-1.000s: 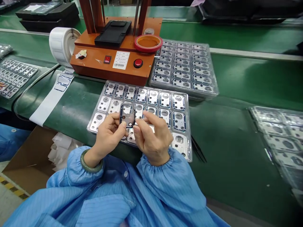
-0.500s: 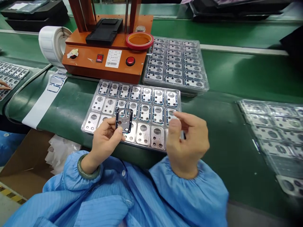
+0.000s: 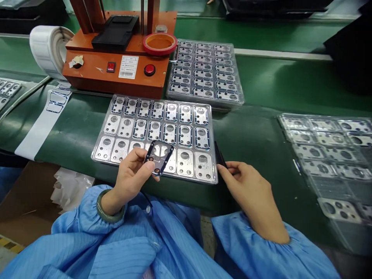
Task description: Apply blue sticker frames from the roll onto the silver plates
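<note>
- The left hand (image 3: 132, 174), one of two bare hands, pinches between thumb and fingers one small rectangular plate with dark-blue edge and rounded corners (image 3: 162, 155). This plate is tilted, above the front row of the nearest tray.
- The right hand (image 3: 250, 186) has thumb and fingers closed on one slim black tool, like tweezers (image 3: 218, 153), just beside the right edge of this tray; I cannot tell if the tool touches the counter (image 3: 250, 135).
- The nearest tray, of clear plastic (image 3: 214, 168), has three rows of silver metal plates. The far row counts seven, all blue-edged; the middle row seven, of which five are blue-edged and two plain. The front row is partly covered, so I cannot count it fully.
- Behind it is one clear plastic tray stack (image 3: 215, 104) with plates in three columns.
- To the left of this stack stands one orange box-shaped machine (image 3: 116, 83), with one round red button (image 3: 149, 69), one red switch (image 3: 111, 66) and one white label (image 3: 128, 67).
- One red-sided ring of tape (image 3: 159, 51) rests on the machine.
- Beside the machine is one white paper roll (image 3: 43, 50).
</note>
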